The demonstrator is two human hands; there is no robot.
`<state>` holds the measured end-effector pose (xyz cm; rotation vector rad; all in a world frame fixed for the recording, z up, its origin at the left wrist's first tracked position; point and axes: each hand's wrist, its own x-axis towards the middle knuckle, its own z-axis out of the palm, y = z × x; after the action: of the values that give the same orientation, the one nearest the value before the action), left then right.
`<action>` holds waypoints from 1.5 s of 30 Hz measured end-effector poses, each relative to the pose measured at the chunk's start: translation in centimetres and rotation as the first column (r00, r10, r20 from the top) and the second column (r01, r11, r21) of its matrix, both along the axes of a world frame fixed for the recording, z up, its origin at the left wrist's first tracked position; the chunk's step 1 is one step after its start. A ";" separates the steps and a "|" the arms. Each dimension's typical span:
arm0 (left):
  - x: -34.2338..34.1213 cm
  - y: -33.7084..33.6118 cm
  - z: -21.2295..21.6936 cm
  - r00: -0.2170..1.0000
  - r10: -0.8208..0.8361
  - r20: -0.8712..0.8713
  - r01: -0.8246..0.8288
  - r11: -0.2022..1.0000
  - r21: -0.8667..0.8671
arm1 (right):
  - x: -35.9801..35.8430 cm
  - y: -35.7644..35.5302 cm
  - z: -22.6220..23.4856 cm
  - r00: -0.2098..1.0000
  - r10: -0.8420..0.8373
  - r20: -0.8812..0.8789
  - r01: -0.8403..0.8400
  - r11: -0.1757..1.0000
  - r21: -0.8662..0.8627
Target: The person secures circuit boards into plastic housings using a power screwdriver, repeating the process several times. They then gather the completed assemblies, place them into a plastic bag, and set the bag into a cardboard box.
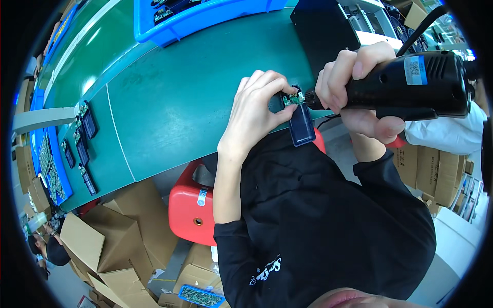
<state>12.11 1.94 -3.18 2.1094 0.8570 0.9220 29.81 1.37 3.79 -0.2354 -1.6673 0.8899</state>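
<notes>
My left hand (251, 108) pinches the upper end of a dark plastic casing (302, 127) at the near edge of the table. A small green circuit board (292, 99) lies in that end, between my thumb and fingertips. My right hand (336, 79) is wrapped round a black electric screwdriver (400, 84), held level with its tip pointing left. The tip reaches the board's right side; whether it touches a screw is too small to tell.
Several similar dark casings with boards (82, 146) lie on the green table (169, 102) at the left. A blue bin (215, 25) stands at the back, a black box (326, 33) to its right. Below are a red stool (187, 210) and open cartons (118, 231).
</notes>
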 end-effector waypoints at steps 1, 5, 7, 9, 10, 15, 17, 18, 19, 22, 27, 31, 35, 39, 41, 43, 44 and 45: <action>0.0 0.0 0.0 1.000 -0.004 -0.006 0.004 1.000 -0.002 | -0.1 -0.3 -0.1 0.999 -0.035 0.010 0.036 0.999 -0.021; 0.0 0.0 -0.1 1.000 0.005 0.011 -0.005 1.000 0.008 | -0.3 -0.5 -0.1 0.997 -0.062 0.047 0.064 0.997 -0.050; 0.1 0.0 -0.2 1.000 0.009 0.023 -0.009 1.000 0.014 | -0.3 -0.5 -0.1 0.996 -0.059 0.061 0.062 0.997 -0.055; 0.1 0.0 -0.3 1.000 0.006 0.024 -0.006 1.000 0.020 | -0.2 -0.1 -0.2 0.999 -0.030 0.038 0.030 0.999 -0.020; 0.1 0.0 -0.3 1.000 0.005 0.025 -0.005 1.000 0.023 | -0.2 0.0 -0.2 1.000 -0.015 0.027 0.015 1.000 -0.003; 0.1 0.0 -0.2 1.000 0.002 0.021 -0.003 1.000 0.024 | -0.3 -0.3 -0.3 0.998 -0.035 0.049 0.037 0.998 -0.044; 0.2 0.1 -0.2 0.999 0.003 0.041 -0.003 1.000 -0.007 | -0.3 -0.2 -0.3 0.998 -0.034 0.047 0.036 0.999 -0.041; 0.2 0.0 -0.2 0.999 0.003 0.051 -0.002 1.000 -0.022 | -0.3 -0.2 -0.3 0.998 -0.034 0.046 0.036 0.999 -0.040; 0.2 0.0 -0.2 0.999 0.003 0.051 -0.002 1.000 -0.023 | -0.3 -0.2 -0.4 0.998 -0.034 0.046 0.035 0.999 -0.041; 0.2 -0.1 0.0 0.997 -0.012 0.074 0.017 0.997 -0.069 | -0.5 -0.5 -0.6 0.998 -0.062 0.001 0.062 0.997 -0.052; 0.2 -0.1 0.4 0.997 -0.032 0.074 0.039 0.995 -0.091 | -0.3 -0.5 -0.7 0.999 -0.049 0.020 0.050 0.998 -0.036; -0.1 -0.1 0.5 0.996 -0.035 0.085 0.045 0.992 -0.118 | -0.6 -0.5 -0.8 0.999 -0.033 0.026 0.035 0.996 -0.078; 0.3 0.4 0.6 0.992 -0.073 0.100 0.083 0.991 -0.109 | 0.1 -0.6 -1.0 0.996 -0.084 0.024 0.086 0.992 -0.097; 0.2 0.3 1.0 0.994 -0.085 0.073 0.094 0.986 -0.138 | -0.3 -1.1 -0.9 0.994 -0.107 0.004 0.106 0.974 -0.201; 0.7 0.4 1.5 0.994 -0.103 0.033 0.106 0.986 -0.128 | -0.1 -1.6 -0.4 0.990 -0.126 -0.070 0.100 0.950 -0.297; 1.0 1.6 1.6 0.994 -0.114 0.005 0.113 0.988 -0.108 | 0.4 -1.5 -0.4 0.984 -0.138 -0.117 0.092 0.940 -0.329; 0.9 1.9 1.8 0.993 -0.115 -0.027 0.113 0.991 -0.074 | 0.9 -1.6 -0.1 0.978 -0.124 -0.165 0.077 0.961 -0.266; 0.9 2.4 1.9 0.992 -0.115 -0.060 0.113 0.993 -0.041 | 1.6 -1.9 0.1 0.971 -0.107 -0.213 0.063 0.977 -0.203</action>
<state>12.99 4.30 -1.27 2.1403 0.7701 0.7789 31.44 -0.49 3.91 -0.3265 -1.3537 0.9789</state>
